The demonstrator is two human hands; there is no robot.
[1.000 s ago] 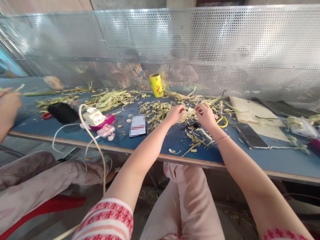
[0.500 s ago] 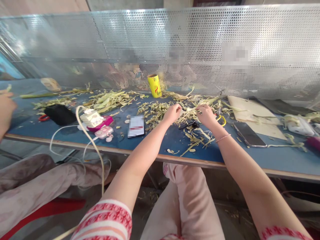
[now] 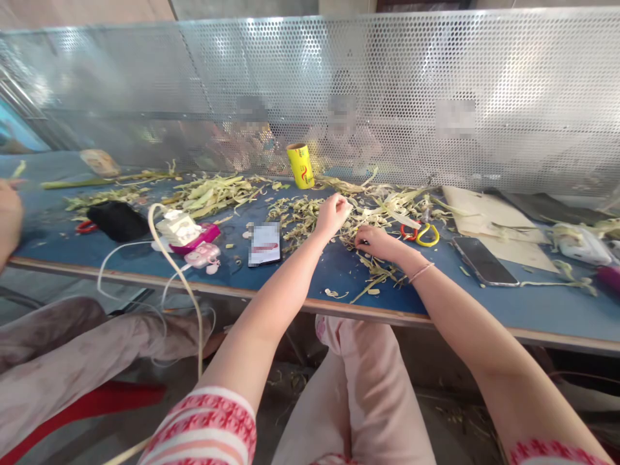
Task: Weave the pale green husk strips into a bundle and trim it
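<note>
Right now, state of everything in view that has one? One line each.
Left hand: fingers curled, grip unclear
Right hand: fingers curled, grip unclear
Plant strips: loose, heaped
Yellow tube: standing, open end up
Left phone: screen lit
Right phone: screen dark
Tan sheet: lying flat

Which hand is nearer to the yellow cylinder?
Left. The left hand is in front of the yellow cylinder, slightly to its right; the right hand is farther right and closer to the camera.

The perforated panel (image 3: 397, 71) is shiny metal, the dark phone (image 3: 485, 261) glossy, the leafy strips (image 3: 303, 215) rough, papery.
</note>
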